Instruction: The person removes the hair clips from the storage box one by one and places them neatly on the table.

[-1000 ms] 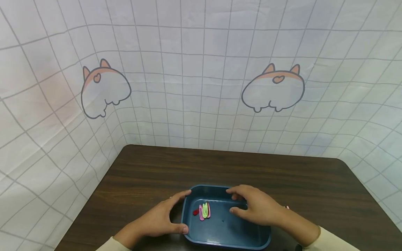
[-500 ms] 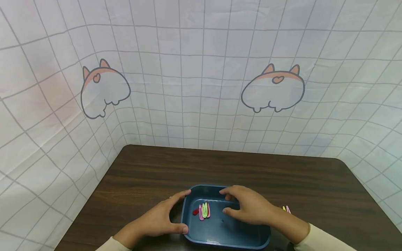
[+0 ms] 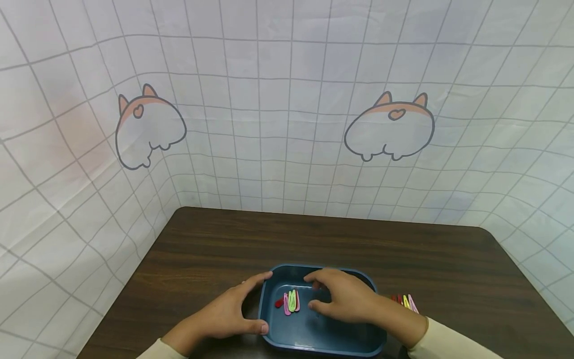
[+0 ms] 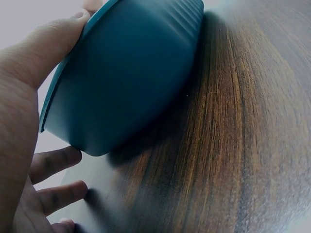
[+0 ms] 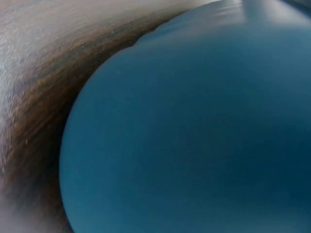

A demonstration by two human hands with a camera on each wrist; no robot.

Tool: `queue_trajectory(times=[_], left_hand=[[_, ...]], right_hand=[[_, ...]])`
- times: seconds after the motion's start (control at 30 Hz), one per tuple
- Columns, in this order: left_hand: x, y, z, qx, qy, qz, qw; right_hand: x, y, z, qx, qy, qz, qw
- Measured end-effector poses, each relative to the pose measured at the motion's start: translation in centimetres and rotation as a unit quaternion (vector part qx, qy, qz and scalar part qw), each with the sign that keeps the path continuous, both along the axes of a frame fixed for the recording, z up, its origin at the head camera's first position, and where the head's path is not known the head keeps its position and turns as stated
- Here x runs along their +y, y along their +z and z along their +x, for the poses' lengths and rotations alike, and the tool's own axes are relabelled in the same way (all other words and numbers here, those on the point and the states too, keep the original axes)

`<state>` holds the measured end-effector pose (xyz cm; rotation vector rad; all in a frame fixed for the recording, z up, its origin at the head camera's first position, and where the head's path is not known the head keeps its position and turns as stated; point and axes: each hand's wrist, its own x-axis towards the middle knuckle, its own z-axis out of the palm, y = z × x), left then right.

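Note:
A blue tray (image 3: 325, 344) stands near the table's front edge. On its floor, toward the left end, lies a small cluster of snap hair clips (image 3: 292, 301) in pink, green and red. My left hand (image 3: 224, 311) holds the tray's left end, thumb at the near corner and index finger at the far corner. The left wrist view shows that thumb (image 4: 58, 41) on the rim, with other fingers spread below. My right hand (image 3: 345, 296) hovers over the tray, right of the clips. Its thumb and index finger are apart, with nothing visible between them.
More hair clips (image 3: 405, 301) in red, yellow and pink lie on the dark wooden table (image 3: 287, 239) right of the tray, partly behind my right forearm. A white grid-patterned curtain (image 3: 278, 149) surrounds the table's back and sides. The tray's outer wall (image 5: 184, 136) fills the right wrist view.
My right hand has moved left across the tray toward the clips inside. Its forearm has uncovered more of the clips on the table. My left hand and the tray have stayed put.

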<state>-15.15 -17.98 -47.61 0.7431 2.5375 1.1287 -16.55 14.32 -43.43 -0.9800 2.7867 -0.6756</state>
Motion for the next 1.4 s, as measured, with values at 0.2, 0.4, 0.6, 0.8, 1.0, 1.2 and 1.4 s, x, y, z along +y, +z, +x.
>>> queue_trajectory(times=[0.2,0.4,0.6,0.8,1.0,1.2,1.4], left_hand=[[-0.1,0.0,0.0,-0.002,-0.004,0.0,1.0],[-0.2,0.0,0.0,-0.003,-0.006,-0.001,1.0],[-0.2,0.0,0.0,-0.004,-0.008,0.002,1.0],[-0.2,0.0,0.1,0.001,-0.009,0.001,1.0],[-0.1,0.2,0.2,0.0,-0.007,-0.003,1.0],[-0.1,0.2,0.2,0.004,-0.008,0.002,1.0],[-0.1,0.2,0.2,0.011,-0.009,0.004,0.9999]], right_hand=[[-0.7,-0.5,-0.1,-0.006,0.005,0.009,0.9999],[-1.4,-0.8,-0.1,-0.012,0.004,0.006,0.9999],[-1.9,-1.1,-0.1,-0.02,-0.002,0.001,0.9998],[-2.3,-1.6,-0.2,-0.035,-0.006,0.001,0.9994],[-2.7,-2.1,-0.1,-0.03,-0.008,-0.001,0.9995],[-3.1,-2.5,-0.3,-0.029,-0.013,-0.001,0.9995],[-3.2,-3.0,-0.5,-0.049,-0.022,0.004,0.9985]])
